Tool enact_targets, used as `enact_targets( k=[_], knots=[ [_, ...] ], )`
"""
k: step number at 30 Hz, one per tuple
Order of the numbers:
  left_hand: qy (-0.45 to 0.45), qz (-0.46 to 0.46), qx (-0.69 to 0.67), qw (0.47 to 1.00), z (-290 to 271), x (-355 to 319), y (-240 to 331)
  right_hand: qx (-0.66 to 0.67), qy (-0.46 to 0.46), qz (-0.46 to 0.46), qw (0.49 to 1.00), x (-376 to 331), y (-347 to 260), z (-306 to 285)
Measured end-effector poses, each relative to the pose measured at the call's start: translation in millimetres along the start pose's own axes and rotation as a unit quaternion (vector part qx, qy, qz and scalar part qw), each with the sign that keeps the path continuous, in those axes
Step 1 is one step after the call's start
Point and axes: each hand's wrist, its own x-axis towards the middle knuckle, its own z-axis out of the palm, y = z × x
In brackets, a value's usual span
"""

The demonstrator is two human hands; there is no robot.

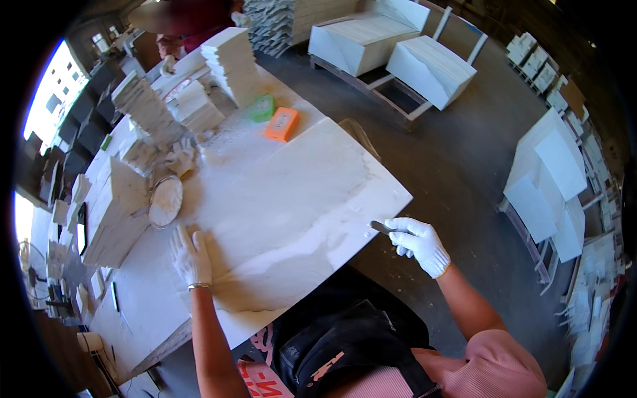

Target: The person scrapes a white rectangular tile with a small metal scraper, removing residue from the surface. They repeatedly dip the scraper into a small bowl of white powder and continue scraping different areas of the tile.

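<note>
A large white marble slab (285, 192) with grey veins lies flat on the worktable. My left hand (192, 257), in a white knit glove, rests flat near its left edge with the fingers stretched out, holding nothing. Beyond the slab's right edge, my gloved right hand (418, 244) is closed around a small grey flat-bladed scraper (380, 227). Its tip points left at the edge, where small white specks lie; whether it touches the stone I cannot tell. Past my left hand sits a round metal dish (166, 202) with white material in it. A loose white glove (180, 159) lies behind the dish.
An orange block (282, 125) and a green block (261, 108) lie behind the slab. Stone stacks (229, 63) and a block of slabs (116, 215) stand on the table. Across it is another person (192, 23). Racks hold marble pieces (431, 69) and more slabs (547, 182).
</note>
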Motion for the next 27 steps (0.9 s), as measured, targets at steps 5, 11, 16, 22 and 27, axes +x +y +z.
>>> enact_targets(
  k=[5,11,16,22,27],
  knots=[
    [-0.02,-0.031,-0.009,0.999,-13,1,11,-0.013,-0.017,-0.035,0.999,26,-30,20],
    [-0.017,-0.044,-0.001,0.999,-13,0,9,-0.008,-0.141,-0.067,0.988,86,-78,109],
    [0.004,-0.045,-0.035,0.998,-15,-3,12,-0.025,-0.241,-0.119,0.963,130,-135,227],
    [0.004,-0.049,-0.061,0.997,-20,-1,14,-0.052,-0.234,-0.262,0.935,183,-162,353],
    [-0.012,-0.053,-0.074,0.996,-20,0,16,-0.068,-0.198,-0.257,0.943,178,-151,323]
  ],
)
